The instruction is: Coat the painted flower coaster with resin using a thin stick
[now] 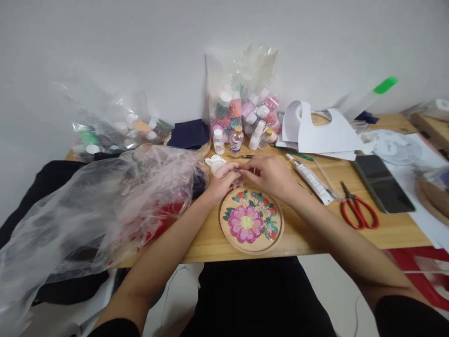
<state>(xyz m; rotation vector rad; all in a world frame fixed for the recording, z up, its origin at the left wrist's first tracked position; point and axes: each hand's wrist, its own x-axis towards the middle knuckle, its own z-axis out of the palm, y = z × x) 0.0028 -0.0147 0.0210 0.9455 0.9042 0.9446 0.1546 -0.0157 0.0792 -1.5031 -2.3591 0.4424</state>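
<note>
My left hand and my right hand meet over the far edge of a round wooden plate. Both are closed, their fingertips together around something small and pale pinkish that I cannot make out. On the plate is a large pink flower with a yellow centre, with green leaves and small red flowers around it. A crumpled white tissue lies just beyond my left hand. Behind both hands stand small bottles, among them a gold-capped one and a white-capped one.
Crumpled clear plastic covers the left side. Bags of coloured jars lean on the wall. To the right lie a white glue tube, red-handled scissors, a phone and white paper cutouts. The table's front edge is close to my body.
</note>
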